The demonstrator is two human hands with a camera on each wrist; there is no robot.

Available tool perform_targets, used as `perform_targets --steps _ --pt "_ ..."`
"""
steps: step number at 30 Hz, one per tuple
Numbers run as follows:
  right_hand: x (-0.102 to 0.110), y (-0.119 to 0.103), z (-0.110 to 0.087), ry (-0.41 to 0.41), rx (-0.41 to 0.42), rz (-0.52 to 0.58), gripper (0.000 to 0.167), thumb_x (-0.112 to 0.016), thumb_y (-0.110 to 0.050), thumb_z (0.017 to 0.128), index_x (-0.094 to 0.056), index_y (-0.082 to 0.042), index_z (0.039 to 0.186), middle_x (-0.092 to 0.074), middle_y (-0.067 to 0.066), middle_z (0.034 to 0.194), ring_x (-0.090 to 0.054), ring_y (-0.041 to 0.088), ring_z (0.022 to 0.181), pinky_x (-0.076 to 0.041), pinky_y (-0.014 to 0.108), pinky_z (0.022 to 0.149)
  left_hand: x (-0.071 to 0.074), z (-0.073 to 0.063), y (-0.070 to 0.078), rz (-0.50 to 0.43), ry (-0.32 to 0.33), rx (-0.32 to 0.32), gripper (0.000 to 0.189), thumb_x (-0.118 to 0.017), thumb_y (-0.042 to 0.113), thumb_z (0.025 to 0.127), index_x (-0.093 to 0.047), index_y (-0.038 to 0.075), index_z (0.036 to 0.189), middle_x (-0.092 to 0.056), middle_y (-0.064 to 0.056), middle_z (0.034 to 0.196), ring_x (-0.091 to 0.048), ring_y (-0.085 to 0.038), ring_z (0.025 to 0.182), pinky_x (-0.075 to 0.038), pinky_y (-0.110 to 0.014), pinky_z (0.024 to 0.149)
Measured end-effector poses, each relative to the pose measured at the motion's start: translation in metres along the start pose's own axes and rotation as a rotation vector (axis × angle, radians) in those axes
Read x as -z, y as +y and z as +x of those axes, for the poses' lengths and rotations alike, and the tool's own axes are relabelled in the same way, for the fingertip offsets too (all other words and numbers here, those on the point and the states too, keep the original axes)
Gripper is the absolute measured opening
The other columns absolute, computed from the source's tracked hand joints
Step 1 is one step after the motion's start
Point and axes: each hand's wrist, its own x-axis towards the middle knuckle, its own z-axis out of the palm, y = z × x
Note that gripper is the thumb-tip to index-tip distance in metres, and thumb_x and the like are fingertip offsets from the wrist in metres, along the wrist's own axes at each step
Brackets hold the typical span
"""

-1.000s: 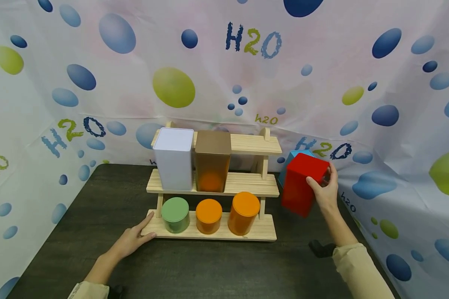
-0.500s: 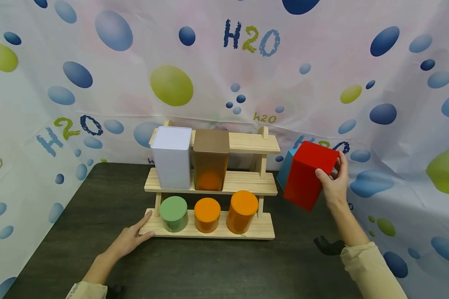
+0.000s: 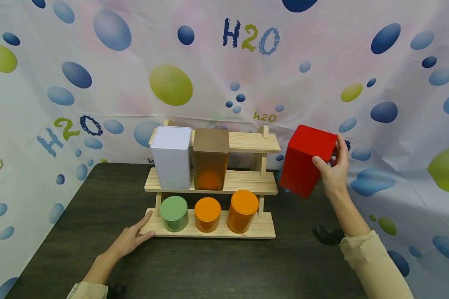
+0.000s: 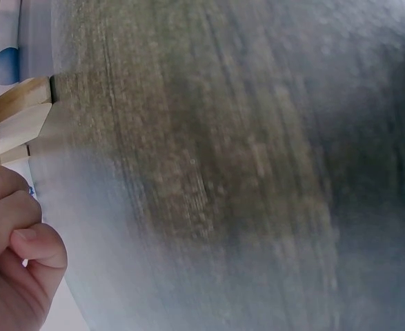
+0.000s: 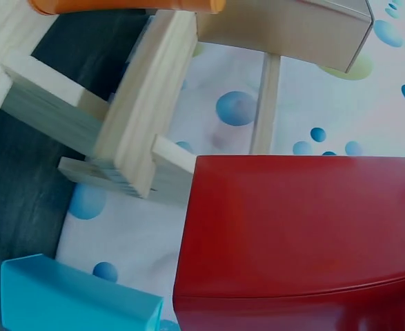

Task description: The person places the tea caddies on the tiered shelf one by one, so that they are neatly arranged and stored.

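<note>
My right hand [image 3: 334,172] holds a red rectangular canister [image 3: 307,160] by its right side, thumb on the front face. The canister is tilted in the air, right of a three-tier wooden rack [image 3: 252,182]. It fills the lower right of the right wrist view, where that hand is out of sight. My left hand [image 3: 129,241] grips the left end of the rack's bottom tier; curled fingers show in the left wrist view. On the rack's middle tier stand a white canister [image 3: 172,160] and a brown canister [image 3: 211,162].
The bottom tier bears a green round jar [image 3: 174,214], a short orange jar [image 3: 208,215] and a taller orange jar [image 3: 242,211]. A blue box [image 5: 78,296], mostly hidden in the head view, stands behind the red canister. A patterned curtain [image 3: 217,83] encloses the dark table [image 3: 209,270].
My right hand has moved the red canister slightly right, then up and away, so it now covers most of the blue box. The left hand has stayed on the rack.
</note>
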Motion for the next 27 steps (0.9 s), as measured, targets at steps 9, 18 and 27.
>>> perform_targets --steps 9,18,27 --pt "-0.018 -0.008 0.018 -0.027 0.005 0.067 0.074 -0.059 -0.002 0.077 -0.026 -0.013 0.143 -0.041 0.007 0.13 -0.045 0.019 0.107 -0.047 0.018 0.077 0.0 0.001 -0.001 0.01 -0.009 -0.003 0.076 -0.059 0.037 0.088 -0.021 0.004 0.145 -0.043 0.002 0.051 -0.035 -0.01 0.047 -0.035 -0.03 0.059" --pt "-0.037 -0.013 0.032 -0.072 0.027 0.07 0.073 -0.058 -0.002 0.078 -0.026 -0.011 0.143 -0.04 0.007 0.13 -0.042 0.019 0.11 -0.046 0.02 0.079 0.001 0.001 0.0 0.021 -0.006 -0.003 0.076 -0.058 0.038 0.088 -0.021 0.004 0.145 -0.04 0.003 0.05 -0.033 -0.01 0.046 -0.035 -0.03 0.057" --pt "-0.055 -0.018 0.047 -0.099 0.067 0.065 0.073 -0.059 -0.005 0.077 -0.027 -0.01 0.143 -0.04 0.007 0.13 -0.038 0.019 0.114 -0.042 0.027 0.086 0.001 -0.001 0.0 0.011 -0.01 -0.012 0.076 -0.059 0.037 0.088 -0.021 0.003 0.145 -0.045 0.001 0.05 -0.036 -0.01 0.046 -0.035 -0.029 0.057"
